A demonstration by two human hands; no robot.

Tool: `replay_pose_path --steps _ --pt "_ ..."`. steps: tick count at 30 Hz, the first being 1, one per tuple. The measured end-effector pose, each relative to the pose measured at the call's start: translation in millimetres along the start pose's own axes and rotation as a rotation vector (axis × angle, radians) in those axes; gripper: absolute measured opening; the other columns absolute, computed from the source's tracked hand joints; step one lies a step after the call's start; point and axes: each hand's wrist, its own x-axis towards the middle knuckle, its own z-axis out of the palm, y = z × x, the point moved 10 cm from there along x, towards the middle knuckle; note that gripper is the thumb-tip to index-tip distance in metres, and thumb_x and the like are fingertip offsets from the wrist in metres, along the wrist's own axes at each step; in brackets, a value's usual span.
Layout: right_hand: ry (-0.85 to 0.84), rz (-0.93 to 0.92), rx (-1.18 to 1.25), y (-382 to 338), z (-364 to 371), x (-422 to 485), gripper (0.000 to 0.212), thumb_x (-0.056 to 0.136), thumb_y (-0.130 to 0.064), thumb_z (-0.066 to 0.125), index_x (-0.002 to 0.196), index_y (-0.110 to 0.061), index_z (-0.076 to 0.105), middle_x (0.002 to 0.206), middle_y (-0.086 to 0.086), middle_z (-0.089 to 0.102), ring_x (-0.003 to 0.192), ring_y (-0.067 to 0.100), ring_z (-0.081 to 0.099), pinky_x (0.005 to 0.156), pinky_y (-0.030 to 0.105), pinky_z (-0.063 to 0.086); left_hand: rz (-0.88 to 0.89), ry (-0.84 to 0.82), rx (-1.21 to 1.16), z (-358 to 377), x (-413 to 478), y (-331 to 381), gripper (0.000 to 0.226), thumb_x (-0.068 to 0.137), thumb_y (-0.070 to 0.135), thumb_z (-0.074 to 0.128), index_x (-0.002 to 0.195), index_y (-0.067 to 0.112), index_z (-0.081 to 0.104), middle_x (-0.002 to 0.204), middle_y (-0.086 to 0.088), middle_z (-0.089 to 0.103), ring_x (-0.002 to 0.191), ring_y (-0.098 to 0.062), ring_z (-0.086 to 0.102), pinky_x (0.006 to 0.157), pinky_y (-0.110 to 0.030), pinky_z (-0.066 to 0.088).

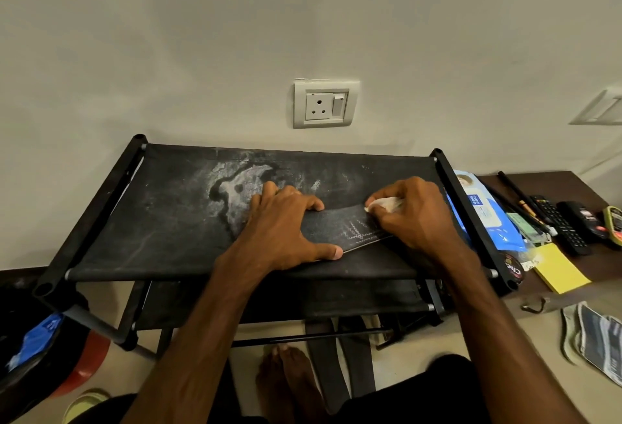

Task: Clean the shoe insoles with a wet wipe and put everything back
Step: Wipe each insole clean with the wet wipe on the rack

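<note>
A dark insole (pixel 343 226) with pale stitch-like marks lies flat on the top fabric shelf of a black shoe rack (pixel 161 221). My left hand (pixel 286 225) presses down on the insole's left part, fingers spread. My right hand (pixel 414 214) is closed around a crumpled white wet wipe (pixel 383 204) and holds it against the insole's right end. A blue wet wipe pack (pixel 484 218) leans just right of the rack. Two more insoles (pixel 592 346) lie on the floor at the far right.
A low dark table at the right carries a yellow sticky-note pad (pixel 560 272), remote controls (pixel 560 225) and pens. A wall socket (pixel 324 103) sits above the rack. A black bag (pixel 30 339) lies at the lower left. My bare feet (pixel 286 380) stand under the rack's front.
</note>
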Motion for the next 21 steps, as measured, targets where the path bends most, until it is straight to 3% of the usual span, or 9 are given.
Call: replay_pose_path --steps 6,10,15,17,21 --pt "-0.144 -0.151 0.035 -42.3 33.4 -9.6 0.012 0.076 -0.04 0.07 0.082 -0.041 0.08 0.086 -0.016 0.077 0.08 0.005 0.07 0.076 0.038 0.062 0.011 0.01 0.014 -0.8 -1.4 1.4 0.083 0.063 0.08 0.071 0.135 0.041 0.054 0.126 0.008 0.051 0.118 -0.017 0.033 0.097 -0.034 0.027" --pt "-0.18 -0.16 0.068 -36.2 30.6 -6.6 0.01 0.077 -0.033 0.077 0.081 -0.041 0.081 0.083 -0.019 0.076 0.078 0.002 0.07 0.076 0.038 0.062 0.001 0.001 0.008 0.2 -0.2 0.1 0.085 0.062 0.081 0.072 0.136 0.041 0.054 0.127 0.009 0.052 0.118 -0.018 0.033 0.098 -0.035 0.029" --pt "-0.43 -0.182 0.083 -33.9 31.5 -18.1 0.012 0.078 -0.023 0.082 0.081 -0.035 0.084 0.083 -0.018 0.077 0.083 -0.001 0.071 0.079 0.033 0.063 -0.005 -0.001 -0.001 -0.5 -0.2 0.2 0.085 0.061 0.08 0.073 0.135 0.041 0.055 0.127 0.009 0.052 0.118 -0.018 0.034 0.1 -0.037 0.029" --pt "-0.407 -0.173 0.075 -31.5 29.8 -17.2 0.011 0.076 -0.027 0.083 0.082 -0.036 0.083 0.084 -0.02 0.077 0.084 0.0 0.07 0.08 0.033 0.062 -0.003 -0.006 0.013 0.0 0.1 0.7 0.085 0.062 0.079 0.073 0.136 0.041 0.055 0.128 0.009 0.051 0.119 -0.019 0.033 0.101 -0.038 0.029" --pt "-0.162 -0.158 0.086 -36.5 28.4 -5.4 0.007 0.076 -0.034 0.079 0.081 -0.039 0.082 0.081 -0.016 0.076 0.077 0.004 0.07 0.073 0.039 0.063 0.006 -0.02 0.031 1.0 1.4 1.7 0.086 0.063 0.08 0.072 0.137 0.041 0.054 0.129 0.008 0.05 0.12 -0.019 0.033 0.099 -0.037 0.028"
